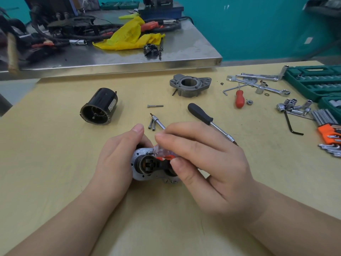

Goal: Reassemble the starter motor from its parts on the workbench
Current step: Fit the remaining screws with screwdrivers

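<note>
My left hand [118, 156] grips the grey starter housing [143, 175] from the left, near the middle of the wooden bench; its open face shows a spring and a dark gear. My right hand [199, 159] pinches a small clear and red plastic piece [164, 155] over the top of the housing. The black cylindrical motor body [99, 108] lies on its side at the left. A grey cast end bracket [191, 85] sits further back. Three bolts [154, 115] lie loose between them.
A black-handled screwdriver [208, 120] lies just beyond my right hand. A red screwdriver [239, 98], wrenches [258, 84], sockets [293, 107], hex keys [330, 137] and green tool cases [313, 80] fill the right side. A steel table [129, 52] with cables and a yellow rag stands behind.
</note>
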`<state>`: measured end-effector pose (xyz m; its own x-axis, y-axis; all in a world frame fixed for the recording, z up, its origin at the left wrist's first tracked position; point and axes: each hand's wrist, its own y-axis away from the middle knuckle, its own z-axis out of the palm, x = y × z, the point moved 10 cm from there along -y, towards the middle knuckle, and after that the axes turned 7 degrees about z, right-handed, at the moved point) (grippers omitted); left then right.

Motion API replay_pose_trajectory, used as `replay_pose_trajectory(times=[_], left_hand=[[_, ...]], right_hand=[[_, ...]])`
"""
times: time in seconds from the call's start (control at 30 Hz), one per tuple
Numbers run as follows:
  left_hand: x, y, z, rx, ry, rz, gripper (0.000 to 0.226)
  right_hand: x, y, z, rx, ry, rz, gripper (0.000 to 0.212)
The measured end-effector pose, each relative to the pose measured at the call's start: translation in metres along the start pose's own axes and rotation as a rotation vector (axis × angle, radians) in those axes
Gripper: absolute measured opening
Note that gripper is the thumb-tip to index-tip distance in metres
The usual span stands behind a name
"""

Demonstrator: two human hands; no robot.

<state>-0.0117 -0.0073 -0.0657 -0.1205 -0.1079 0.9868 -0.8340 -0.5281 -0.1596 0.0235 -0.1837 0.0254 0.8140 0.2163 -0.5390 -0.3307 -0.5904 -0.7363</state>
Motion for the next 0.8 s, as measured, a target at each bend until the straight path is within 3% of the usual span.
replay_pose_trajectory(times=[0.8], left_hand=[[0.0047, 0.0007, 0.0031, -0.022, -0.004, 0.008, 0.061]], right_hand=[[0.0003, 0.0009, 0.0001, 0.009, -0.004, -0.001, 0.028]])
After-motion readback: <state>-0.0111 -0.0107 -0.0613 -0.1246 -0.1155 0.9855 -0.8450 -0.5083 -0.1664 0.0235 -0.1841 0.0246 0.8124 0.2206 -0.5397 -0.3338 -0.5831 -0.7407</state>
